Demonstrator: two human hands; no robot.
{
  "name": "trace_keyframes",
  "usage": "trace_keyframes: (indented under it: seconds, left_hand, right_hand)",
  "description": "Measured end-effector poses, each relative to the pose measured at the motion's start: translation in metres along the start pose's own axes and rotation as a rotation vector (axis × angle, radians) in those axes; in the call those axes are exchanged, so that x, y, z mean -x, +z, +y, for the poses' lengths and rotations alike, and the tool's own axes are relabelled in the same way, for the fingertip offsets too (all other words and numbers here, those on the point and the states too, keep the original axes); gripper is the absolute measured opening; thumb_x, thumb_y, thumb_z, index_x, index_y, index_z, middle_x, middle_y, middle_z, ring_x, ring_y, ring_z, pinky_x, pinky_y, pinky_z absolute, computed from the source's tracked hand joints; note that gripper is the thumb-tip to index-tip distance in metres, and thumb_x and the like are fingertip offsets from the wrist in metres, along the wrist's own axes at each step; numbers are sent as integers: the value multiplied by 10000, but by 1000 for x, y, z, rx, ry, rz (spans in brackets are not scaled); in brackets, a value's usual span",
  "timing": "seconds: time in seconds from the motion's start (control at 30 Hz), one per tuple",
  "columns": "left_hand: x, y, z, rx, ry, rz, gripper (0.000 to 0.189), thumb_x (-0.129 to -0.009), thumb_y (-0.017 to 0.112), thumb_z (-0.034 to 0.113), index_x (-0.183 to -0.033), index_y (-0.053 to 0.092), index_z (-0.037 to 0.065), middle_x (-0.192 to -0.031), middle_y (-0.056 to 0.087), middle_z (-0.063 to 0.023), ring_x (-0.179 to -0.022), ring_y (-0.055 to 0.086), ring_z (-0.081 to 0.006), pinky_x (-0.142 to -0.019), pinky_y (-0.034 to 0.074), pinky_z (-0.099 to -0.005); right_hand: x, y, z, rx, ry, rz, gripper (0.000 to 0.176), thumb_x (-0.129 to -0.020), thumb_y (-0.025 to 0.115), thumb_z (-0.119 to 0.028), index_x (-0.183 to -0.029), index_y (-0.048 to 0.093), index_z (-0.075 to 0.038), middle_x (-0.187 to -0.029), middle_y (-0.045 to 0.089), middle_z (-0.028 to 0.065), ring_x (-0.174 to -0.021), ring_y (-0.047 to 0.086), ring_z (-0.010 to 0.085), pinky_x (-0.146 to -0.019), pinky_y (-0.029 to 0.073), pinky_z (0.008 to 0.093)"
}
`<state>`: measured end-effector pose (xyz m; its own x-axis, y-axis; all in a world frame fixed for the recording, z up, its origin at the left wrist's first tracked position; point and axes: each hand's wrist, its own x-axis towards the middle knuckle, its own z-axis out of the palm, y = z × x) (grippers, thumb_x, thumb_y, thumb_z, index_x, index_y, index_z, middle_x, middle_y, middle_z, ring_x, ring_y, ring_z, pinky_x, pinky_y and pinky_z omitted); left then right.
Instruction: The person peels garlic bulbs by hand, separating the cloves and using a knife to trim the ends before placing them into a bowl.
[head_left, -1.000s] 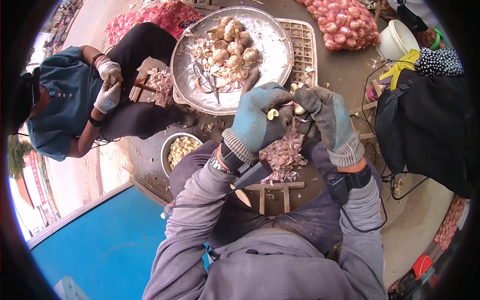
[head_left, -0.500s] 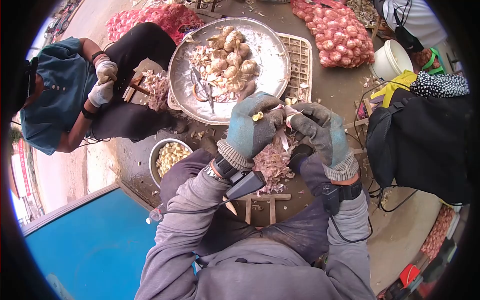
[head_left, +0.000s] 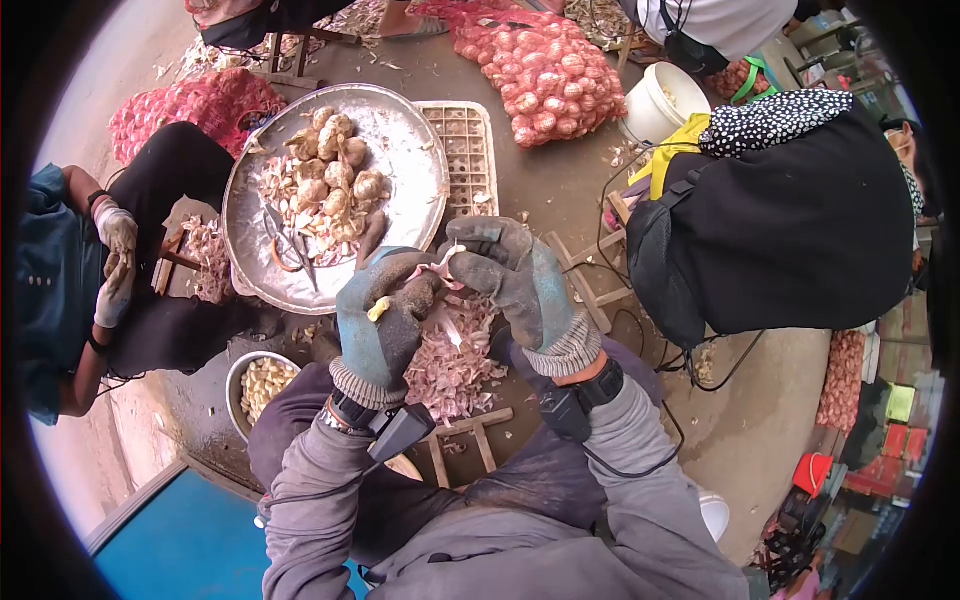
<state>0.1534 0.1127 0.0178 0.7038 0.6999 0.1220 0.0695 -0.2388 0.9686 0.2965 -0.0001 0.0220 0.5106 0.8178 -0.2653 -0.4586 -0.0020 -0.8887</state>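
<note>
My left hand [head_left: 385,315], in a blue and dark grey glove, is closed with a small yellowish peeled garlic clove [head_left: 379,308] showing between its fingers. My right hand [head_left: 515,275], gloved alike, pinches a pinkish-white strip of garlic skin [head_left: 446,268] that spans to the left fingertips. Whether a clove sits inside that skin I cannot make out. Both hands are above a pile of garlic skins [head_left: 455,375], near the round metal tray [head_left: 412,185]. Garlic bulbs [head_left: 338,178], loose cloves and scissors [head_left: 290,250] lie on the tray.
A bowl [head_left: 233,390] of peeled cloves stands at left. The tray rests on a plastic crate [head_left: 480,150]. Net sacks of garlic [head_left: 545,80], a white bucket [head_left: 655,110] and a black bag [head_left: 780,240] surround the area. A co-worker's gloved hands [head_left: 117,255] are at far left.
The view has turned to the right, so the surroundings appear farther left. My hands stay close together, and the garlic skin now stretches visibly between them.
</note>
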Motion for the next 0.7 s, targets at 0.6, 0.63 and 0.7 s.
trace_keyframes:
  seconds: [0.6,0.63,0.7]
  left_hand:
    - [-10,-5,-16,-130,13,-68,154,-876,754,77,-991,718,-18,-861,695,-96,-796,659,-157,-727,513,-306]
    - [-10,-7,-15,-124,35,-46,137,-854,748,111,-951,730,16,-868,706,-97,-821,679,-208,-932,445,-384]
    - [-11,-11,-14,-121,57,-20,123,-832,742,146,-910,742,51,-876,717,-99,-847,699,-259,-1137,377,-461]
  right_hand:
    - [5,4,8,631,-354,-59,500,-883,719,55,-1355,609,-67,-1142,713,71,-967,686,126,-815,563,267]
    - [5,4,7,639,-335,-67,490,-893,714,53,-1357,603,-57,-1146,711,74,-982,685,128,-824,564,269]
    - [6,8,5,644,-316,-79,481,-902,709,52,-1360,598,-47,-1151,709,76,-997,683,130,-832,565,270]
